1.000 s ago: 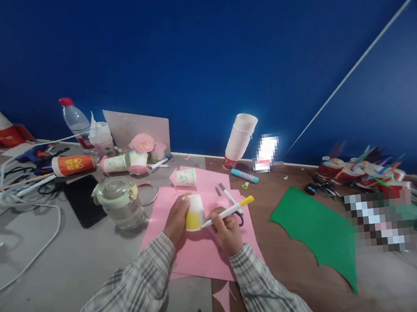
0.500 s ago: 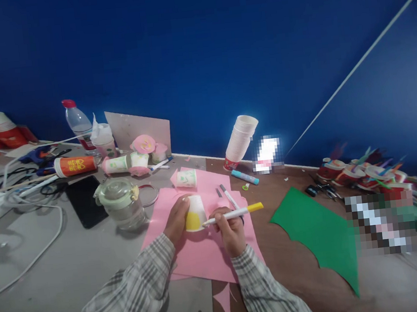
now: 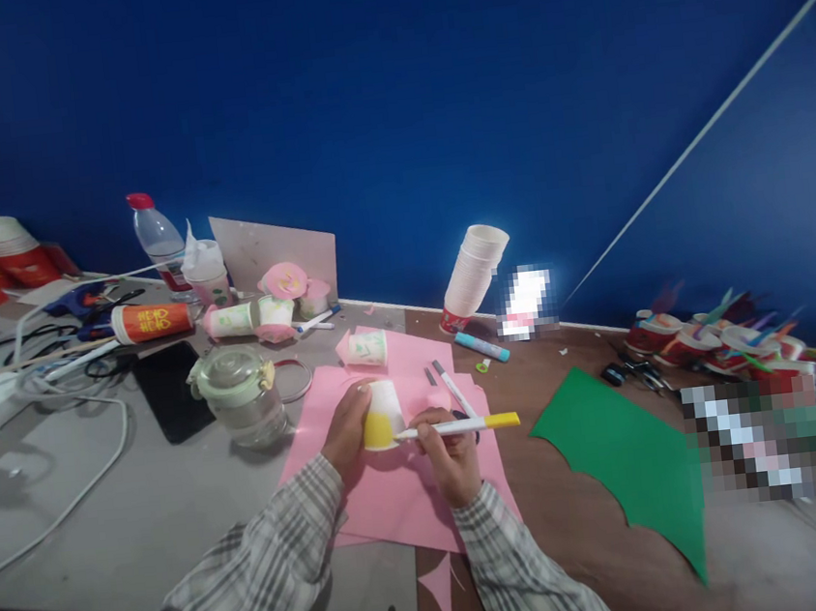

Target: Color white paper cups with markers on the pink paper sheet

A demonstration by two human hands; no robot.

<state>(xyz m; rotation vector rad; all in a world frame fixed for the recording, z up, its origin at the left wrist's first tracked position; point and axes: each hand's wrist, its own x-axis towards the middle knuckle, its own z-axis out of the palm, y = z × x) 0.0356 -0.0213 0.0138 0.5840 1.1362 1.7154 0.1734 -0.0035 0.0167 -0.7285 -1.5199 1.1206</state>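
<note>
A white paper cup [image 3: 382,413] stands upside down on pink paper [image 3: 398,491], its lower part coloured yellow. My left hand [image 3: 346,431] wraps round the cup's left side and holds it. My right hand [image 3: 451,452] grips a white marker with a yellow end [image 3: 464,426], lying almost level, its tip touching the cup's yellow band. Another small decorated cup [image 3: 367,348] lies on the pink paper behind, and loose markers [image 3: 451,385] lie just beyond my right hand.
A glass jar [image 3: 243,396] and a black phone [image 3: 170,403] sit to the left, with cables [image 3: 68,477] and an orange cup [image 3: 151,322]. A stack of white cups [image 3: 472,274] leans at the wall. Green paper [image 3: 628,457] lies right, with finished cups [image 3: 717,336] beyond.
The marker's yellow end has swung down and rightward, from pointing up-right to lying almost level. My left hand keeps its hold on the cup. The view shifted slightly.
</note>
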